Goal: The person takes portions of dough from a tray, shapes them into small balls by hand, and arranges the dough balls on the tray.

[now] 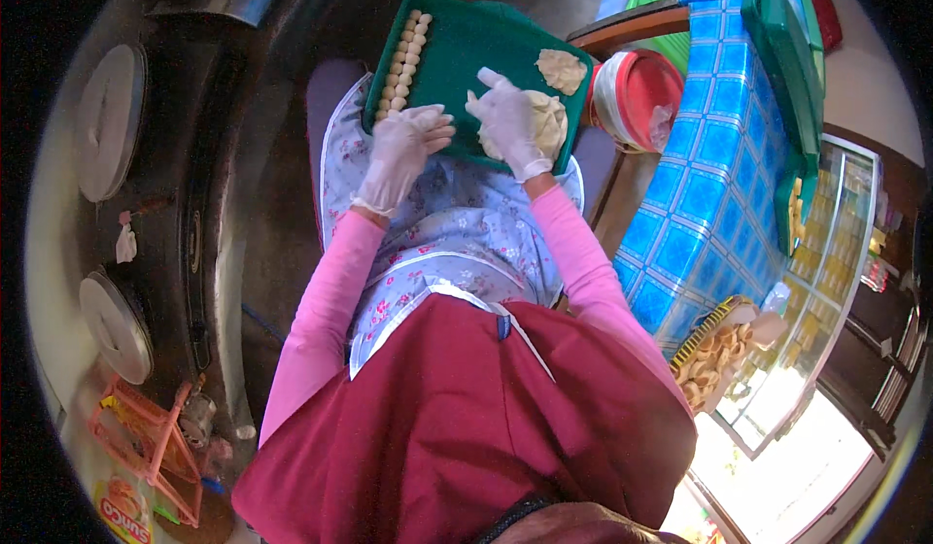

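A dark green tray [465, 53] rests across my lap. Two rows of small, pale dough balls [400, 68] run along its left side. My left hand [406, 146], in a clear glove, is at the near end of these rows, its fingers pressed together; whatever is in them is hidden. My right hand [507, 121], gloved too, lies over a large lump of dough [549, 124] at the tray's right, with forefinger and thumb apart. Beyond it, a smaller flattened piece of dough [561, 71] sits near the right rim.
Right of the tray stands a tub with a red lid [649, 97], beside a table under a blue checked cloth [695, 194]. A basket of brown pieces [717, 355] is at the table's near end. Round lids [112, 121] and an orange plastic rack [146, 437] are on the left.
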A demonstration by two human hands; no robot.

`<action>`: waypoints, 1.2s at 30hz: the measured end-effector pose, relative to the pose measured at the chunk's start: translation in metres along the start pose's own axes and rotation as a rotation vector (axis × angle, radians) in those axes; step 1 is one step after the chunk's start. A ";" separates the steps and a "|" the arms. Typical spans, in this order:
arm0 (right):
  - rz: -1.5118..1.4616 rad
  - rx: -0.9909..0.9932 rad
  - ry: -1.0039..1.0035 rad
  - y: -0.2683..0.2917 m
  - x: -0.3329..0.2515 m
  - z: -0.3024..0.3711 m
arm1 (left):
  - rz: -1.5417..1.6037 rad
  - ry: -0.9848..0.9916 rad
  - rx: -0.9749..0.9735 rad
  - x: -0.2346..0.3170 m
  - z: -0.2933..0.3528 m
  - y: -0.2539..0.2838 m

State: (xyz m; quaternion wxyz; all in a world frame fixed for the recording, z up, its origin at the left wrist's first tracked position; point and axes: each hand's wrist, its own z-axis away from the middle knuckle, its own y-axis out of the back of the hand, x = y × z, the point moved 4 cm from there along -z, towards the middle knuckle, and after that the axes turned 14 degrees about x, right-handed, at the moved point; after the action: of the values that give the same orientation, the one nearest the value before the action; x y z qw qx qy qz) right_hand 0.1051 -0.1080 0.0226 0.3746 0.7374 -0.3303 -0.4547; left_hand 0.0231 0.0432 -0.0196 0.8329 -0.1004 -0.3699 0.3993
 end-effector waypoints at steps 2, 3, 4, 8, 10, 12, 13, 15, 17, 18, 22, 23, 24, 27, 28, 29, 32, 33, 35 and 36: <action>-0.818 0.004 -0.418 0.004 0.013 -0.002 | 0.089 0.071 -0.071 -0.019 -0.015 -0.016; -0.839 -0.041 -0.466 0.006 0.015 0.005 | 0.184 0.145 -0.136 -0.025 -0.018 -0.031; -0.835 -0.031 -0.468 0.009 0.020 0.008 | 0.179 0.149 -0.145 -0.030 -0.021 -0.040; -0.679 -0.044 -0.234 0.031 0.035 0.006 | 0.214 0.056 -0.116 -0.031 -0.025 -0.060; -0.605 0.214 -0.153 0.042 0.084 -0.005 | 0.276 0.103 -0.086 -0.030 -0.016 -0.079; -0.138 0.094 -0.336 0.047 0.117 -0.025 | 0.260 0.086 -0.117 -0.028 -0.018 -0.074; -0.136 0.105 -0.345 0.047 0.131 -0.029 | 0.245 0.098 -0.131 -0.027 -0.015 -0.078; 0.475 0.183 0.210 0.042 0.128 -0.039 | 0.230 0.102 -0.141 -0.025 -0.016 -0.081; 0.537 0.153 0.267 0.032 0.133 -0.048 | 0.329 0.104 -0.245 -0.023 -0.021 -0.082; 0.604 0.109 0.317 0.025 0.136 -0.047 | 0.326 0.107 -0.240 -0.022 -0.019 -0.084; 0.595 0.015 0.391 0.019 0.119 -0.056 | 0.211 0.006 -0.172 -0.014 -0.020 -0.080; 0.590 0.017 0.397 0.018 0.115 -0.059 | 0.194 -0.028 -0.233 -0.014 -0.022 -0.078; 0.588 0.024 0.332 0.019 0.122 -0.063 | 0.190 -0.025 -0.240 -0.013 -0.019 -0.084; 0.324 0.104 0.064 0.040 0.145 -0.058 | 0.139 -0.053 -0.094 -0.012 -0.014 -0.094; 0.037 0.152 -0.111 0.046 0.140 -0.055 | 0.121 -0.043 -0.078 -0.012 -0.016 -0.090; -0.493 0.054 -0.447 0.042 0.135 -0.041 | 0.101 -0.030 -0.064 -0.012 -0.019 -0.086; -1.170 -0.268 -0.904 0.036 0.080 -0.015 | 0.088 -0.037 -0.033 -0.019 -0.025 -0.077; -1.167 -0.247 -0.914 0.036 0.078 -0.006 | 0.077 -0.025 -0.046 -0.021 -0.022 -0.083; -1.265 -0.206 -0.817 0.038 0.069 0.006 | 0.045 -0.014 -0.055 -0.023 -0.017 -0.093; -1.265 -0.193 -0.821 0.039 0.069 0.009 | 0.038 -0.010 -0.063 -0.022 -0.014 -0.097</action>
State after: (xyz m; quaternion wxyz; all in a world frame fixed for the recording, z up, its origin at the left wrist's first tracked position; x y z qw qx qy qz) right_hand 0.1162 -0.1869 0.0240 -0.0477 0.5219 0.0839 -0.8475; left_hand 0.0808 -0.0356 0.0035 0.8199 -0.1315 -0.3843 0.4035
